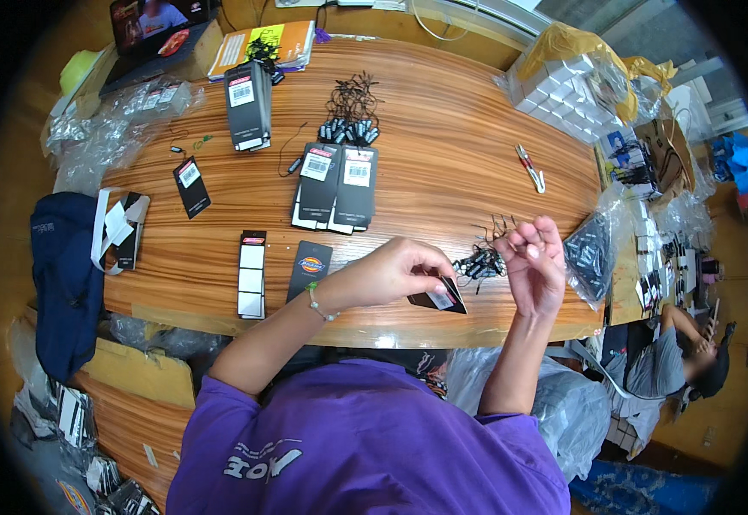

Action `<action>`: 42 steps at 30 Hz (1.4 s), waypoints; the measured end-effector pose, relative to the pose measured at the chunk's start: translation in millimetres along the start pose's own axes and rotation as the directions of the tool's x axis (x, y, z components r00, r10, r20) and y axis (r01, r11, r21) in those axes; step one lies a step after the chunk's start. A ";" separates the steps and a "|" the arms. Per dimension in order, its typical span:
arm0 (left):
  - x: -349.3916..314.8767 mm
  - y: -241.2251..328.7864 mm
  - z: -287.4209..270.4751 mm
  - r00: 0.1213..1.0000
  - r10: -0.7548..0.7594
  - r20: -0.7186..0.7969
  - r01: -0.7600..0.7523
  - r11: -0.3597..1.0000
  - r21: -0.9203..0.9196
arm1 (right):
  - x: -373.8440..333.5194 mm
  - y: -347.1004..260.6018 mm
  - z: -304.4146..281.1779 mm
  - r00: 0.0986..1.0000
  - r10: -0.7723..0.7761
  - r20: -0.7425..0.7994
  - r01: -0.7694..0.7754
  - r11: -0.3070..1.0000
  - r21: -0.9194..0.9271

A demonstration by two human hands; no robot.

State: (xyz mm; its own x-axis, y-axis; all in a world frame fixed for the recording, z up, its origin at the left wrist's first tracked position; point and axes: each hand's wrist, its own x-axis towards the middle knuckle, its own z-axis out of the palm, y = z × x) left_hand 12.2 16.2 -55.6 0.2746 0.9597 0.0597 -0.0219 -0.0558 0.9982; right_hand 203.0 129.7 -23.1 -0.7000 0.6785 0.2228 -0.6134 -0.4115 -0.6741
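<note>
My left hand is closed on a black hang tag with a white label, held tilted above the table near its front edge. My right hand is raised to the right of it, fingers curled and fingertips drawn together; any thin thing between them is too small to make out. Just left of that hand lies a pile of black tag strings with small plastic ends. Beside my left forearm lie a dark tag with a round emblem and a black tag strip with white panels.
Stacks of strung tags lie mid-table, with another stack farther back. Red-handled snips lie at the right, near a bag of black pieces. White boxes in plastic stand back right. Another person sits at right.
</note>
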 end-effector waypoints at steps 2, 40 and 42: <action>-1.1 2.2 2.1 1.000 0.012 0.006 -0.012 1.000 -0.026 | -1.3 -4.4 -0.6 0.999 -0.036 -0.018 0.036 0.999 -0.023; -6.4 14.8 2.0 0.737 0.130 -0.664 -0.089 0.991 0.096 | 8.5 57.3 57.8 0.989 -0.146 -0.003 0.016 0.133 -0.991; -8.0 16.9 0.8 0.741 0.170 -0.650 -0.081 0.983 0.166 | 8.0 58.6 56.2 0.988 -0.153 -0.021 0.010 0.203 -0.979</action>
State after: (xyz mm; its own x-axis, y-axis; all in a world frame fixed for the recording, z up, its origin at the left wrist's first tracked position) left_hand 10.5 7.4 -39.2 -0.4247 0.8805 0.2105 0.1156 -0.1779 0.9772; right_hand 140.9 76.8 -21.2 -0.5898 0.7463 0.3087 0.2264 0.5197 -0.8238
